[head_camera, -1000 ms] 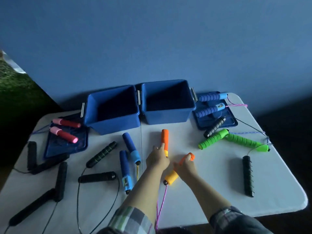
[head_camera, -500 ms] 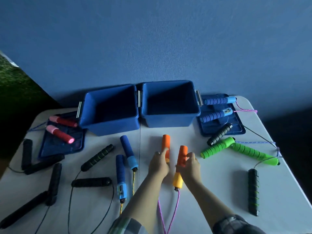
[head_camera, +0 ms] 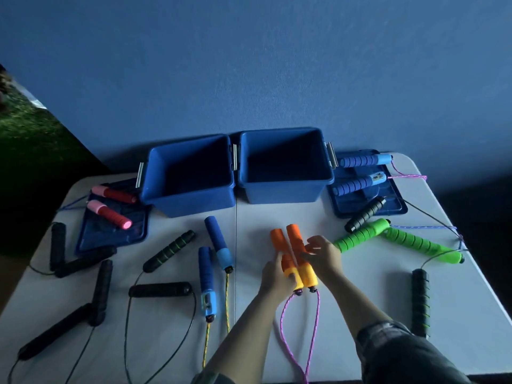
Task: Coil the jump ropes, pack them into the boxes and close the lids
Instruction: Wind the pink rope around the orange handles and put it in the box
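Note:
Two orange jump-rope handles (head_camera: 291, 239) lie side by side at the table's middle, their pink cord (head_camera: 313, 333) looping back towards me. My left hand (head_camera: 277, 275) grips the left handle near its yellow end. My right hand (head_camera: 322, 253) rests against the right handle with its fingers spread. Two open blue boxes stand at the back, the left box (head_camera: 188, 200) and the right box (head_camera: 285, 189), both dark inside. One lid (head_camera: 110, 231) lies at the left, another lid (head_camera: 388, 206) at the right.
Red-pink handles (head_camera: 110, 214) lie on the left lid, blue handles (head_camera: 360, 173) on the right lid. Green handles (head_camera: 388, 239), black handles (head_camera: 419, 300) at the right, blue handles (head_camera: 219, 245) and several black handles (head_camera: 99, 292) crowd the white table (head_camera: 360, 295). Cords hang over the edges.
My right hand swung its orange handle round and brought it beside the left one; both handles now lie parallel between my hands. The view shifted slightly.

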`<move>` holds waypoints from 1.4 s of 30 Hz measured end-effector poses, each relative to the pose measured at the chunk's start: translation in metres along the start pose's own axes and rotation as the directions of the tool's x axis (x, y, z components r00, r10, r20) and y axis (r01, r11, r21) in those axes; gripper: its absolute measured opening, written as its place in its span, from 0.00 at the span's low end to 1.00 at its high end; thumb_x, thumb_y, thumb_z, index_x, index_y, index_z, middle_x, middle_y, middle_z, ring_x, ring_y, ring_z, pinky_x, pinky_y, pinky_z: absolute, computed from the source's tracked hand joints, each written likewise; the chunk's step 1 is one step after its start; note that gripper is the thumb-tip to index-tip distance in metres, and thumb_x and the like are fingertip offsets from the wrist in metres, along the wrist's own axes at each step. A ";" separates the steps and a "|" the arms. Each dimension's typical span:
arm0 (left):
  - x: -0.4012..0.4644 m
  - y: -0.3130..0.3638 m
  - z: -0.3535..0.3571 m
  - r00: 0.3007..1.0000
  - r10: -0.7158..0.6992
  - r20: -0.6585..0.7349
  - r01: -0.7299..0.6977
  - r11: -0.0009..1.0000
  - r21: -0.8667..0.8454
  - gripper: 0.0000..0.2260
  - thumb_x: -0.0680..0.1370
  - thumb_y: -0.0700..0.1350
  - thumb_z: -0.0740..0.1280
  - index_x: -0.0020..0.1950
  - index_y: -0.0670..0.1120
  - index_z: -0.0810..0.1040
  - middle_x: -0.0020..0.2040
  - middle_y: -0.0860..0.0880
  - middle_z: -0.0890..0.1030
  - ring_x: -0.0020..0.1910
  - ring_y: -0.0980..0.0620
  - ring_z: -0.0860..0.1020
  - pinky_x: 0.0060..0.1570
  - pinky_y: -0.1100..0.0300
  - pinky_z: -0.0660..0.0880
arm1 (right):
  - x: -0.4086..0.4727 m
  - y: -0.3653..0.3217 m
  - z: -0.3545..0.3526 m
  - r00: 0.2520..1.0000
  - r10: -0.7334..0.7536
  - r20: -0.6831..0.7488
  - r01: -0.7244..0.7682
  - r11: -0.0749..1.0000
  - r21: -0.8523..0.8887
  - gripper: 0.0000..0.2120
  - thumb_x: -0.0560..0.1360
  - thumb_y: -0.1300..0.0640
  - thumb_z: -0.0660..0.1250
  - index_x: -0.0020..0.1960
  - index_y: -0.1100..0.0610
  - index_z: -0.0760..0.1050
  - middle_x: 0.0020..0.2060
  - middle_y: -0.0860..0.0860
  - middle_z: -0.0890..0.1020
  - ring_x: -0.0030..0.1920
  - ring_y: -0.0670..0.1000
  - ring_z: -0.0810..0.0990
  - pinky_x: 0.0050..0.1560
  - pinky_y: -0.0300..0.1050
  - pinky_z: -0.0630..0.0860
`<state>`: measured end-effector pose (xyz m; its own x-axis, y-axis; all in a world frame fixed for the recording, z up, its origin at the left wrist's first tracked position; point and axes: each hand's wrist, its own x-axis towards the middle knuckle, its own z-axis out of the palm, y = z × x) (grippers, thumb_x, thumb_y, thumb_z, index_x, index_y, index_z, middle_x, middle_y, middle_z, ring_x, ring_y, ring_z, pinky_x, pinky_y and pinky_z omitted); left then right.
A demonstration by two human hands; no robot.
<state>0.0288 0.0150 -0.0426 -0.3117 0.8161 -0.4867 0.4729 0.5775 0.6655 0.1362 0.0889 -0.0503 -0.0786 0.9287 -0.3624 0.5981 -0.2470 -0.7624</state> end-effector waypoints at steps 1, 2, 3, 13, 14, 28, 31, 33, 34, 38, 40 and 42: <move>-0.001 0.001 0.000 1.000 -0.011 0.002 0.011 1.000 -0.023 0.24 0.75 0.42 0.63 0.71 0.53 0.66 0.60 0.44 0.79 0.58 0.44 0.77 0.53 0.59 0.74 | 0.000 0.002 0.002 1.000 -0.015 0.014 0.015 1.000 -0.016 0.12 0.66 0.62 0.75 0.49 0.57 0.79 0.44 0.54 0.84 0.45 0.54 0.83 0.50 0.50 0.79; -0.001 0.002 0.000 1.000 -0.025 0.002 0.025 0.999 -0.047 0.25 0.74 0.41 0.63 0.71 0.54 0.66 0.59 0.44 0.78 0.58 0.44 0.77 0.52 0.58 0.75 | -0.001 0.005 0.004 0.999 -0.034 0.025 0.035 0.999 -0.025 0.09 0.67 0.62 0.74 0.46 0.55 0.80 0.44 0.54 0.84 0.45 0.54 0.83 0.50 0.50 0.79; -0.001 0.002 0.000 0.999 -0.041 0.003 0.041 0.997 -0.067 0.25 0.74 0.41 0.63 0.70 0.54 0.66 0.59 0.44 0.78 0.58 0.44 0.77 0.53 0.57 0.76 | -0.003 0.007 0.005 0.998 -0.049 0.035 0.050 0.998 -0.033 0.08 0.67 0.62 0.73 0.46 0.53 0.81 0.45 0.54 0.84 0.45 0.53 0.82 0.50 0.49 0.78; -0.006 0.007 0.010 0.995 -0.103 -0.004 0.100 0.974 -0.201 0.22 0.73 0.39 0.66 0.65 0.55 0.69 0.57 0.45 0.78 0.54 0.44 0.77 0.51 0.58 0.77 | -0.017 0.026 -0.010 0.996 0.019 0.092 -0.023 0.999 0.049 0.14 0.71 0.63 0.69 0.56 0.53 0.79 0.46 0.53 0.84 0.37 0.51 0.79 0.30 0.35 0.73; -0.007 0.007 0.011 0.994 -0.110 -0.001 0.107 0.968 -0.228 0.22 0.73 0.39 0.66 0.63 0.56 0.69 0.57 0.45 0.79 0.52 0.45 0.78 0.49 0.58 0.78 | -0.019 0.027 -0.011 0.995 0.008 0.095 -0.011 0.999 0.037 0.14 0.70 0.62 0.70 0.55 0.52 0.79 0.47 0.53 0.84 0.36 0.50 0.78 0.32 0.36 0.73; 0.008 0.001 -0.002 0.991 0.028 -0.131 0.014 0.953 0.303 0.26 0.72 0.55 0.71 0.67 0.54 0.66 0.65 0.47 0.69 0.64 0.46 0.71 0.55 0.52 0.73 | -0.036 0.050 -0.002 0.944 -0.183 0.275 0.276 0.894 -0.353 0.45 0.59 0.60 0.75 0.73 0.50 0.62 0.67 0.49 0.69 0.64 0.54 0.69 0.62 0.42 0.68; 0.012 -0.008 -0.011 0.961 0.259 -0.099 -0.155 0.797 0.583 0.36 0.69 0.63 0.71 0.72 0.55 0.61 0.73 0.49 0.60 0.73 0.48 0.60 0.65 0.47 0.64 | -0.032 0.049 -0.008 0.934 -0.179 0.310 0.300 0.864 -0.404 0.44 0.60 0.60 0.72 0.73 0.46 0.60 0.69 0.46 0.68 0.67 0.52 0.67 0.64 0.43 0.65; 0.017 -0.012 -0.015 0.942 0.327 0.076 -0.290 0.679 0.675 0.38 0.70 0.64 0.68 0.75 0.57 0.57 0.78 0.49 0.52 0.77 0.49 0.51 0.71 0.39 0.51 | -0.030 0.049 -0.013 0.919 -0.175 0.352 0.330 0.830 -0.449 0.44 0.61 0.60 0.70 0.74 0.45 0.58 0.70 0.44 0.68 0.68 0.50 0.65 0.64 0.42 0.63; 0.020 -0.014 -0.016 0.934 0.323 0.155 -0.334 0.626 0.705 0.37 0.71 0.65 0.66 0.76 0.58 0.55 0.79 0.50 0.50 0.78 0.50 0.48 0.71 0.37 0.46 | -0.030 0.049 -0.015 0.912 -0.174 0.372 0.346 0.815 -0.466 0.44 0.62 0.60 0.70 0.74 0.45 0.57 0.70 0.43 0.68 0.69 0.49 0.64 0.64 0.41 0.62; 0.018 -0.018 -0.017 0.935 0.280 0.217 -0.335 0.496 0.801 0.32 0.75 0.68 0.57 0.76 0.60 0.55 0.76 0.49 0.58 0.76 0.49 0.53 0.68 0.33 0.37 | -0.028 0.052 -0.019 0.929 -0.139 0.342 0.290 0.847 -0.445 0.43 0.64 0.62 0.70 0.75 0.53 0.57 0.69 0.50 0.68 0.68 0.53 0.66 0.63 0.42 0.65; 0.013 -0.015 -0.017 0.955 0.234 0.184 -0.279 0.486 0.828 0.35 0.72 0.72 0.54 0.76 0.59 0.56 0.73 0.48 0.64 0.73 0.46 0.60 0.68 0.32 0.37 | -0.028 0.054 -0.020 0.964 -0.118 0.240 0.212 0.884 -0.418 0.38 0.64 0.60 0.72 0.71 0.59 0.61 0.66 0.55 0.68 0.63 0.56 0.71 0.57 0.45 0.70; 0.009 -0.015 -0.018 0.967 0.207 0.149 -0.234 0.485 0.843 0.38 0.70 0.75 0.54 0.74 0.56 0.60 0.69 0.47 0.68 0.69 0.45 0.66 0.68 0.32 0.42 | -0.028 0.054 -0.021 0.983 -0.086 0.161 0.145 0.902 -0.406 0.31 0.66 0.56 0.72 0.65 0.61 0.67 0.60 0.57 0.71 0.57 0.58 0.74 0.51 0.46 0.72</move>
<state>0.0043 0.0137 -0.0466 -0.0802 0.9054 -0.4169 0.9968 0.0697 -0.0403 0.1878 0.0558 -0.0703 -0.2566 0.8899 -0.3772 0.8520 0.0240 -0.5230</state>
